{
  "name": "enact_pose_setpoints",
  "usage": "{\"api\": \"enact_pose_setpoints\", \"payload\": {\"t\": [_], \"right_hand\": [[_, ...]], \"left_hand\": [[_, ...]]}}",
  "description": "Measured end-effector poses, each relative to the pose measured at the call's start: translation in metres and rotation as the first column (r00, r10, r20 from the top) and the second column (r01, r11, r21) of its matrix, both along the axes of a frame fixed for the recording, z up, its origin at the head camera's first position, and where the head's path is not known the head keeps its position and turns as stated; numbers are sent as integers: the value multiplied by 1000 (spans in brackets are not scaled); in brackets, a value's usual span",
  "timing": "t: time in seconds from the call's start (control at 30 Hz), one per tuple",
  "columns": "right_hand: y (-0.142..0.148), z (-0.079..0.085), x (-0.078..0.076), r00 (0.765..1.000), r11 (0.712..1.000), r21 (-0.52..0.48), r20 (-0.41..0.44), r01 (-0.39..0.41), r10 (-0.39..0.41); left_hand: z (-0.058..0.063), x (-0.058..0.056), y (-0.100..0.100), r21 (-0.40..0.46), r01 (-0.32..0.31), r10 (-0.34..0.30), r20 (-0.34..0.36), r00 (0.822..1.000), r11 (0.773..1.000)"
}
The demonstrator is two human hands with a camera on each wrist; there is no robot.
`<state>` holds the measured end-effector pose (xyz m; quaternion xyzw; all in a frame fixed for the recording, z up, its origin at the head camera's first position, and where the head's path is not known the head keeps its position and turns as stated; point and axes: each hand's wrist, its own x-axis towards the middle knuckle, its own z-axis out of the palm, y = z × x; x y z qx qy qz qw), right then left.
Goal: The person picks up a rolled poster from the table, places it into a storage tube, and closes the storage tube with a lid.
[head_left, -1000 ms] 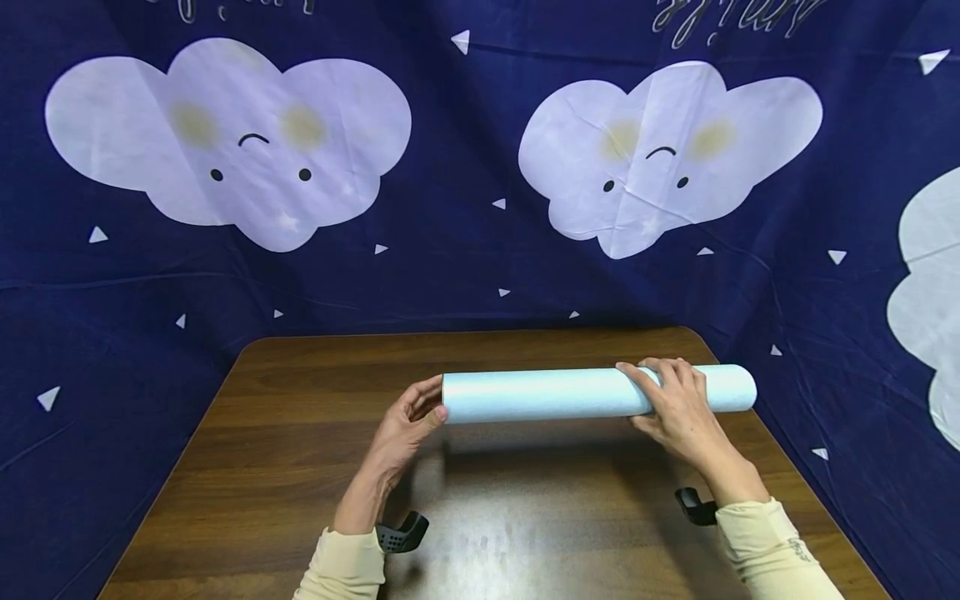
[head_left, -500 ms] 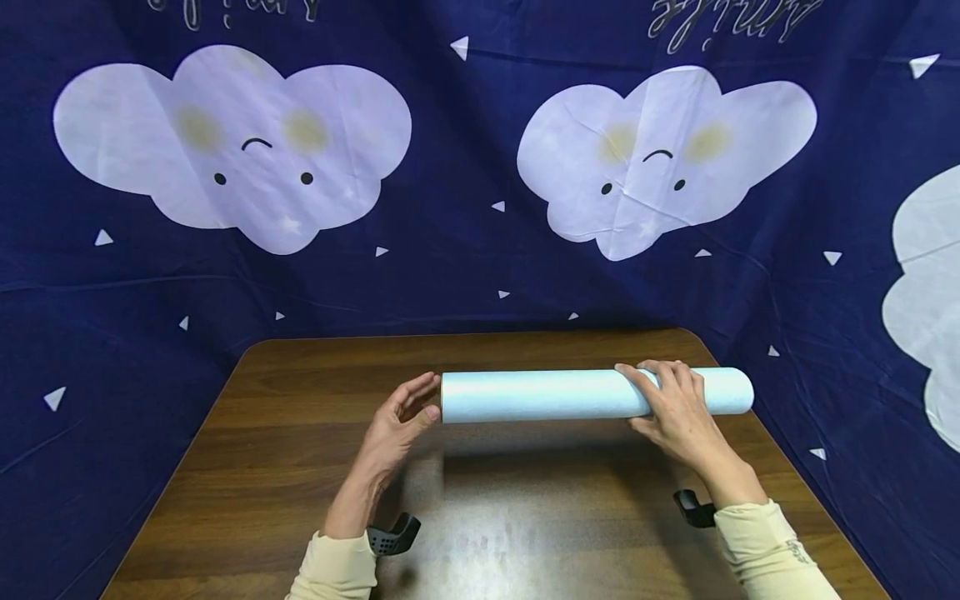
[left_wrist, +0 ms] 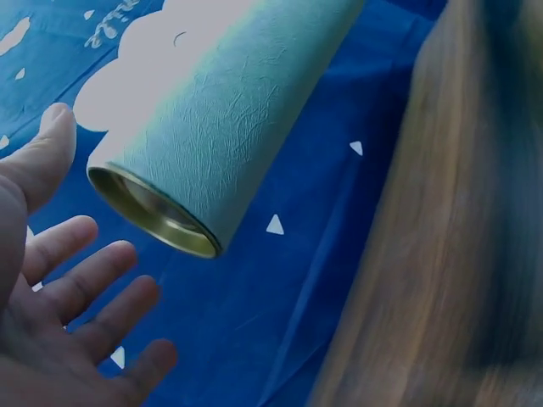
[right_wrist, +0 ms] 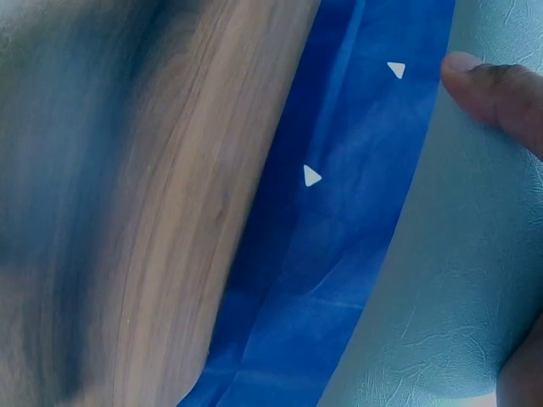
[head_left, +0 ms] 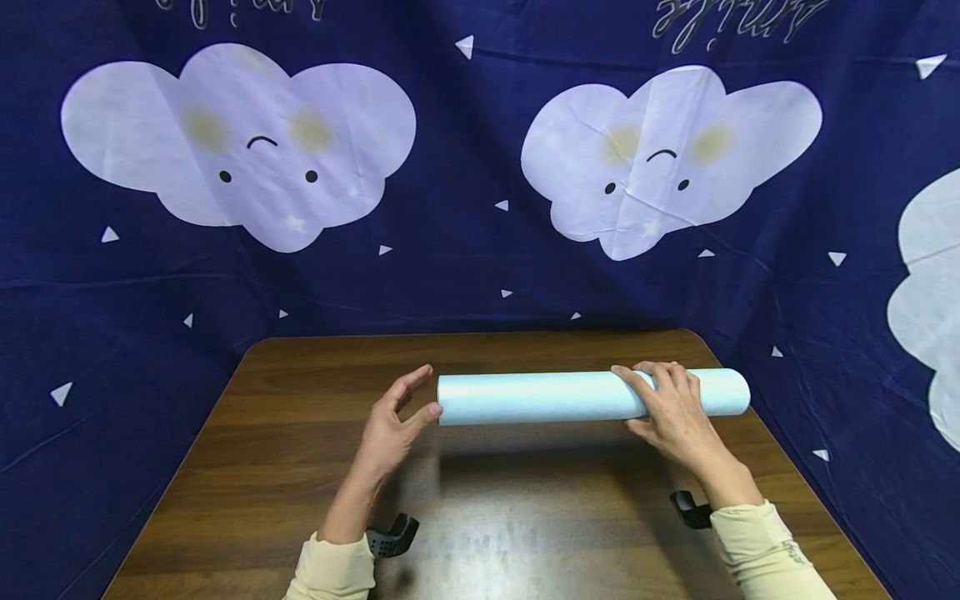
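Note:
A long light-blue tube [head_left: 532,397] hangs level above the table, its shadow falling on the wood below. My right hand [head_left: 675,417] grips it near its right end, thumb on the near side and fingers over the top. At the other end, my left hand [head_left: 390,429] has its fingers spread, with the thumb tip right at the rim. The left wrist view shows the tube's creased, textured surface [left_wrist: 229,110] and gold-coloured end rim [left_wrist: 157,216], with the left fingers [left_wrist: 106,326] apart from it. In the right wrist view, a digit [right_wrist: 501,97] lies on the tube.
The brown wooden table [head_left: 262,467] has rounded far corners. Behind it and at the sides hangs a dark-blue cloth [head_left: 465,208] printed with clouds and small white triangles. A black wrist device [head_left: 393,536] sits at the left wrist, another [head_left: 692,510] at the right.
My left hand has come off the tube's left end, drifting slightly left while its fingers spread wider. The right hand keeps its grip, and the tube has barely shifted left.

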<state>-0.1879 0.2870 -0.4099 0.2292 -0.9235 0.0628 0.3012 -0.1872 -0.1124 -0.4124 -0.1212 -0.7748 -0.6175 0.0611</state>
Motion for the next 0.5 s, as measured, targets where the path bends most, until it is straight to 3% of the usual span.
{"api": "enact_pose_setpoints", "payload": {"t": [0.1, 0.23, 0.5], "right_hand": [[-2, 0, 0, 1000, 1000, 0, 7, 2, -2], [-5, -1, 1, 1000, 1000, 1, 23, 6, -6], [-9, -4, 0, 999, 1000, -2, 40, 15, -15]], "left_hand": [[3, 3, 2, -145, -46, 36, -75, 997, 988], [5, 5, 7, -301, -88, 22, -214, 977, 950], [3, 4, 15, -473, -243, 0, -458, 889, 847]]}}
